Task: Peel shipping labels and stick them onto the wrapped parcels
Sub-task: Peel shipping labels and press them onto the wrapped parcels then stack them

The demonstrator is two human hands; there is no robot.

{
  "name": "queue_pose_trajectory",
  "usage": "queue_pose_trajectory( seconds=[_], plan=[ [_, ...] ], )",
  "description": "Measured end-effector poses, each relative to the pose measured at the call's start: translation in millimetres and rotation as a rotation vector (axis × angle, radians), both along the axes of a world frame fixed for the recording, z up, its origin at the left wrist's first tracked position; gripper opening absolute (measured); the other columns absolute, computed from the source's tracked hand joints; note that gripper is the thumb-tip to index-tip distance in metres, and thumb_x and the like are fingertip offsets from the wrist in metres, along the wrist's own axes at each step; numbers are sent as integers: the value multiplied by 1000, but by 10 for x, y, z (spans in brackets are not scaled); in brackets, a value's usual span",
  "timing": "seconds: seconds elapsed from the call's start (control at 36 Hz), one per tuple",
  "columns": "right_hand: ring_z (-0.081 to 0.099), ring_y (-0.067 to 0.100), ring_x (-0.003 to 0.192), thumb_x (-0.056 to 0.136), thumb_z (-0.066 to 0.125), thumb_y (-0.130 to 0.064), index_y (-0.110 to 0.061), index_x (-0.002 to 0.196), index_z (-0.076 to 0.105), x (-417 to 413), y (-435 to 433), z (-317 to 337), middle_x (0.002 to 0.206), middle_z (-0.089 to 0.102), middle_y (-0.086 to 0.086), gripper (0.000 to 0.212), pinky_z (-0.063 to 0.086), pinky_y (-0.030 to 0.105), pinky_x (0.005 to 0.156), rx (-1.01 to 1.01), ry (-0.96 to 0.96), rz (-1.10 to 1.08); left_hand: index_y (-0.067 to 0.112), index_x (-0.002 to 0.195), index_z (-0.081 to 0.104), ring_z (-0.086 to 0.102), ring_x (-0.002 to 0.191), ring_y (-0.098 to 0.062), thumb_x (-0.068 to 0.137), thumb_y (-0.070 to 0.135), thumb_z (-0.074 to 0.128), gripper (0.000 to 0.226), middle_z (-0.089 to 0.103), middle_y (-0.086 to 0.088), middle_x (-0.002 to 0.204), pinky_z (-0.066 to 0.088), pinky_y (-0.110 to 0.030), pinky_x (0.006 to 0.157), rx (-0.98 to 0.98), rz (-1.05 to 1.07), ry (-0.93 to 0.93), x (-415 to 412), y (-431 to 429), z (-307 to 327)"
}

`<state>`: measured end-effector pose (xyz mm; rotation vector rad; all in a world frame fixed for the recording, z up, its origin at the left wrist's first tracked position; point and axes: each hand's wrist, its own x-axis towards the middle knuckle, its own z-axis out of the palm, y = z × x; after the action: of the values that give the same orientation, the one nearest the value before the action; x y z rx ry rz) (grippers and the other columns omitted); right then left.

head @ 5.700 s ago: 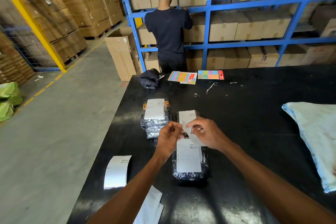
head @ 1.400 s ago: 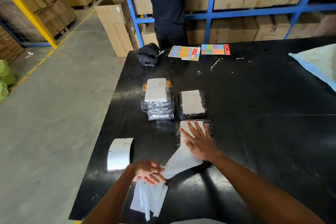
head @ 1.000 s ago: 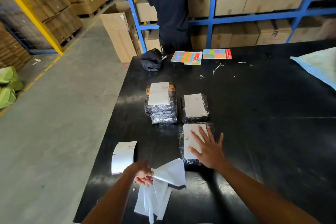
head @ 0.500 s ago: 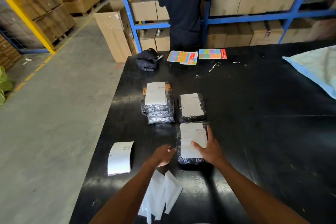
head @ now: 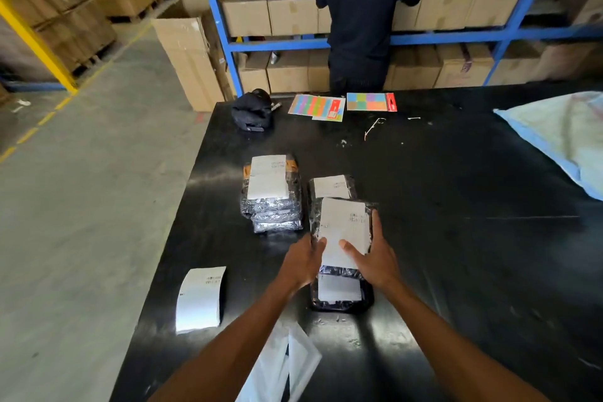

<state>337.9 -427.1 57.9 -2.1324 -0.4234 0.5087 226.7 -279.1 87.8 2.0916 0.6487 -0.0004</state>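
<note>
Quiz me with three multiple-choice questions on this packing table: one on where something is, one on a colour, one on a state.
1. Where is the loose label?
A) on the table, left of the left hand
B) on the floor
C) on a cardboard box

2. What colour is the shelf frame?
A) red
B) blue
C) green

3. What state is the held parcel in?
A) unlabelled, lying untouched
B) torn open
C) labelled, gripped by the left hand and right hand

Answers: 1 A, the sheet lies on the black top beside the left forearm. 2 B, its beams are plainly blue. 3 C, fingers clasp both its sides and a white label covers its top.
</note>
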Motion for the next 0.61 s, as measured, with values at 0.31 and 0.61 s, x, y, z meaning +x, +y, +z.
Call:
queue_pose_trajectory(
  seconds=[0.31, 0.61],
  plan=[
    [60, 30, 128, 80, 78, -51, -29, 154, 12, 815, 579, 173, 142, 61, 4, 101, 50, 48, 106, -85, 9, 28, 19, 156, 19, 34, 146, -24, 100, 60, 35, 71, 35, -5, 159, 30, -51, 120, -121, 73, -48, 695, 271, -233],
    [44, 32, 144, 88, 72, -48, -26, 161, -3, 1429, 939, -129, 158, 43, 7, 107, 36, 53, 117, -176, 103, 115, 19, 158, 1, 27, 150, -31, 79, 89, 24, 108, 20, -11, 165, 26, -56, 121, -309, 267, 12, 1304, 508, -726]
  ],
)
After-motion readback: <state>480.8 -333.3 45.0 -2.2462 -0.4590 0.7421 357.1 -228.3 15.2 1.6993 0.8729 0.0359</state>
